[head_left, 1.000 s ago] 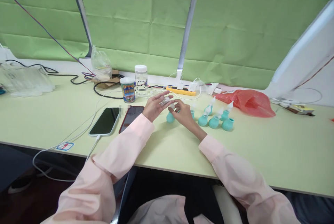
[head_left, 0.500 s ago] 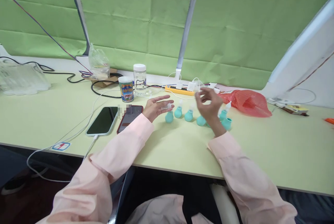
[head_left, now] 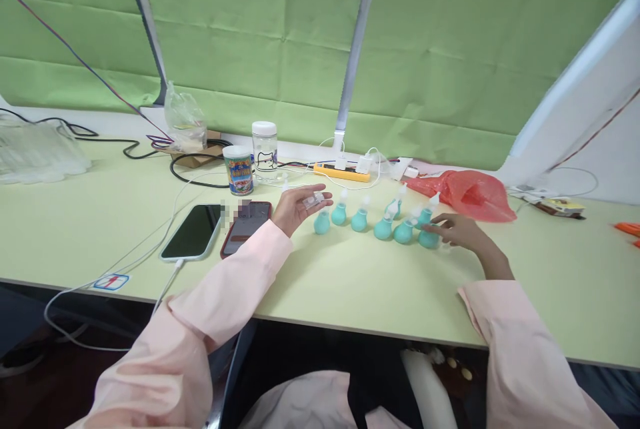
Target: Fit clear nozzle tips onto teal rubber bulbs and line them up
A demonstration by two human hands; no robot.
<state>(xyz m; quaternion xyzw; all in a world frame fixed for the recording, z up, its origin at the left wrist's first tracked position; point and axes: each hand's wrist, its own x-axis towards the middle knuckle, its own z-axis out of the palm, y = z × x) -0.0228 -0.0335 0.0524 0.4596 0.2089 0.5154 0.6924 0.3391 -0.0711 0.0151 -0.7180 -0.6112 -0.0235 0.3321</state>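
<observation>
My left hand, palm partly up and fingers curled, holds small clear plastic pieces whose exact kind I cannot make out. Beside its fingertips stands a teal squeeze bulb at the left of a loose group. Other teal bulbs, such as one in the middle, carry translucent pointed tips. At the group's right end, my right hand has thumb and fingers at the side and top of a teal squeeze bulb, gripping it. The fingers partly hide the top of that bulb.
Left of my hands lie a phone with a plugged-in cable and a red-cased phone. Behind stand a printed can, a clear jar and a yellow power strip. A red plastic bag lies at right.
My right hand has moved right and down, from above the bulbs to the rightmost one, and taken hold of it. My left hand stays nearly in place with the clear pieces.
</observation>
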